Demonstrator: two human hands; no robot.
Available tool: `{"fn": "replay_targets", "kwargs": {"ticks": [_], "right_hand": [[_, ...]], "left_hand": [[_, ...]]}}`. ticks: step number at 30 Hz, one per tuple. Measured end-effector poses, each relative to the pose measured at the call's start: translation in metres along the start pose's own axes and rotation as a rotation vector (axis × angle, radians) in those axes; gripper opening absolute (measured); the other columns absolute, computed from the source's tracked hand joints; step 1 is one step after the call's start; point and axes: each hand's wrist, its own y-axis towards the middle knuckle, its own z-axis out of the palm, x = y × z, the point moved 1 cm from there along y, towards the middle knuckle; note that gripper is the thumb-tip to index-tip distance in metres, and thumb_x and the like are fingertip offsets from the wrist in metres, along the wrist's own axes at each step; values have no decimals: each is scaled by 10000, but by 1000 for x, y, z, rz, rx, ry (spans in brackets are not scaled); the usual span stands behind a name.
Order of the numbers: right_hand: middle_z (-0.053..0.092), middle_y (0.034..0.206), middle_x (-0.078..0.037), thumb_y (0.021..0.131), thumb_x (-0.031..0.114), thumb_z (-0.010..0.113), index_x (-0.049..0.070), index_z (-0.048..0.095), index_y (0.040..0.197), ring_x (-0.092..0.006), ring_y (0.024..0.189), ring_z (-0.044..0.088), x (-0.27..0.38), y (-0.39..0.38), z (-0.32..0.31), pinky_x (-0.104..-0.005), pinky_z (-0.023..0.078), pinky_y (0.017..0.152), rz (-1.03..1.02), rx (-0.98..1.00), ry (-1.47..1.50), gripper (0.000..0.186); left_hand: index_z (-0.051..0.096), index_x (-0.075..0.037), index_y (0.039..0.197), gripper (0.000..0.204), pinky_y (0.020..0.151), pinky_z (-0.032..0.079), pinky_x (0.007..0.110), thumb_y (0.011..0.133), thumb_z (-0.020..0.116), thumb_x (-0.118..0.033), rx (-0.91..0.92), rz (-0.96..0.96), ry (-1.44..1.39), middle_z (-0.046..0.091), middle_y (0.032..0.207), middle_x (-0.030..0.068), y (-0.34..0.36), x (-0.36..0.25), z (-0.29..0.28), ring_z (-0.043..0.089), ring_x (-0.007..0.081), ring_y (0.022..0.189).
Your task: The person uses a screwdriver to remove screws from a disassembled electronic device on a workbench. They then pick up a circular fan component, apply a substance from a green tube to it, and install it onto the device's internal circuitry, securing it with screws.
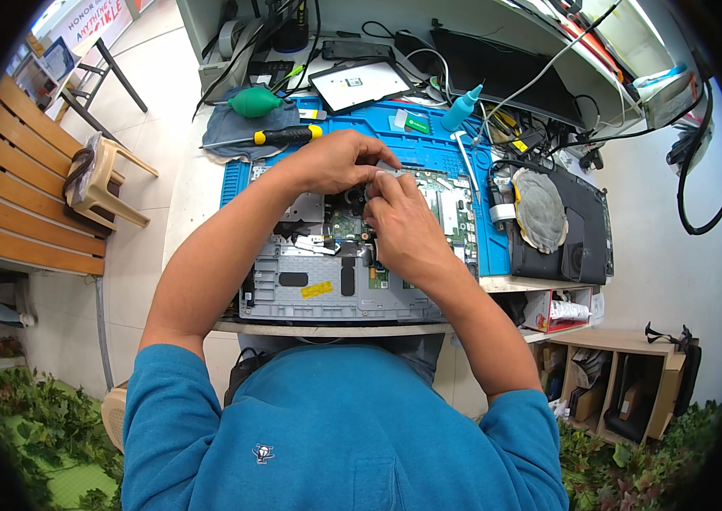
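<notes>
An opened laptop (293, 289) lies on a blue repair mat (490, 255), showing a grey inner shell, green boards and a yellow label (316, 289). My left hand (341, 163) arches over its upper middle, thumb and fingers curled toward the top edge. My right hand (405, 228) is just below and right, fingers bent and their tips meeting near my left fingertips. What the fingertips grip is too small and hidden to name. A yellow-black screwdriver (284, 135) and a green air blower (252, 102) rest on a grey cloth (229, 123) at upper left.
A blue bottle (461, 111), monitor (501, 72), cables and a flat tablet-like device (359, 83) crowd the back. A black device (581, 255) with a grey pad sits right. A wooden bench (28, 196) and plastic stool (109, 183) stand left, a wooden shelf unit (591, 383) at lower right.
</notes>
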Motion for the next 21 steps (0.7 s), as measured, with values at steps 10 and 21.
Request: {"fn": "replay_targets", "kwargs": {"ticks": [10,21], "right_hand": [[604,1322,-157,923,80,773,-41,761,997,-364,1246,543,5,0,-9,-467,502,1093,35,8,97,143],[640,1421,-206,887,32,773,-40,800,992,-380,1232,582,4,-5,7,-474,514,1085,57,-140,120,130]], "left_hand": [[773,-49,1382,383,1063,578,355,1006,705,-64,-7,19,-14,820,1256,118,0,1,0,757,202,1144],[763,-32,1386,361,1056,575,354,1033,733,-100,-8,38,-47,817,1257,117,-1,1,0,750,196,1140]]}}
